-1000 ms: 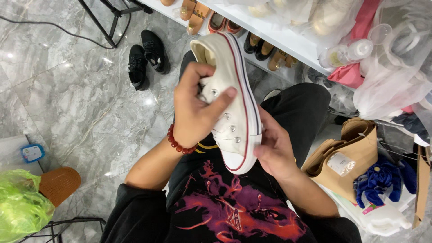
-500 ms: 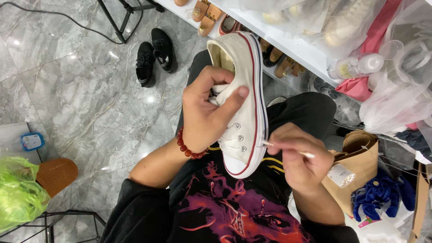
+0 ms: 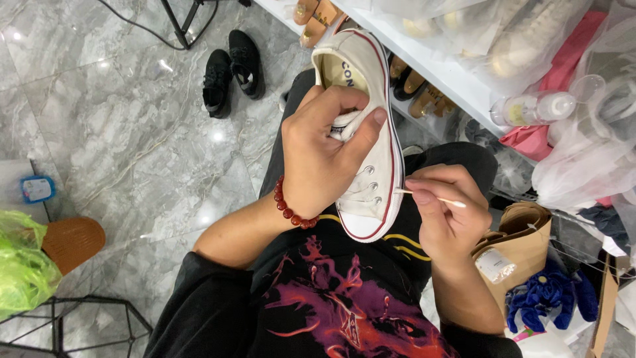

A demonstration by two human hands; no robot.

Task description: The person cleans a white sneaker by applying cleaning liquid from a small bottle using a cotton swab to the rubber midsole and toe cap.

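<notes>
A cream canvas sneaker (image 3: 377,166) with a red stripe along its white sole is held over my lap, toe toward me. My left hand (image 3: 321,162), with a red bead bracelet at the wrist, is wrapped around the sneaker's upper near the eyelets. Between the fingers of my right hand (image 3: 447,215) is a thin white cotton swab (image 3: 434,197). Its tip touches the sole's edge on the right side of the sneaker.
A pair of black sneakers (image 3: 232,69) stands on the grey marble floor. A white shelf (image 3: 437,69) holds shoes and plastic bags. A brown paper bag (image 3: 523,242) and blue cloth (image 3: 546,295) lie at right; a green bag (image 3: 20,265) at left.
My right hand left the sneaker's toe and now holds a cotton swab, brought to the sole's edge. The sneaker has tilted so its opening shows more.
</notes>
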